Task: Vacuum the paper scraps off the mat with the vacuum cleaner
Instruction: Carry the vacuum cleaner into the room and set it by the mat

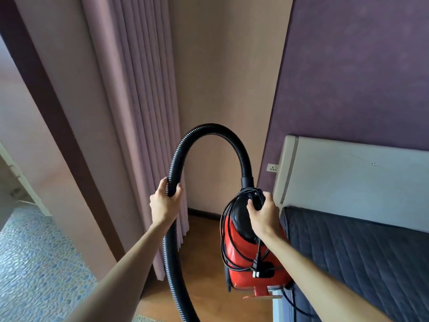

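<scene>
The right hand [263,214] holds the vacuum cleaner [246,277] by its black handle [256,201]: the fingers are curled closely round the handle from the left and the thumb closes on it from the right, so no gap shows between them. The whole body of the machine hangs below these fingers, standing nearly upright, with the hose end on top and the wheel end at the bottom. The lower end is just beside the corner of the bed, and I cannot tell if it rests on anything there. The body is bright red with a black glossy top part just under the fingers. A thin black cord [224,240] is wound in several loose loops round the body, passing over the handle beside the fingertips, and its plug [256,271] hangs against the red shell well below the hand. The black ribbed hose [210,127] leaves the machine just above the right fingers, rises in a high arch and comes down into the left hand [165,201]. The left fingers and thumb are wrapped round the hose, gripping it firmly, and below them the hose runs on down, close by the left forearm, to the bottom edge of the view. To the right of the right hand is a bed with a dark quilted cover [359,252] and a pale headboard [348,182]. Behind the left fingers hangs a pink pleated curtain [139,112], and under both hands lies a wooden floor [204,252].
</scene>
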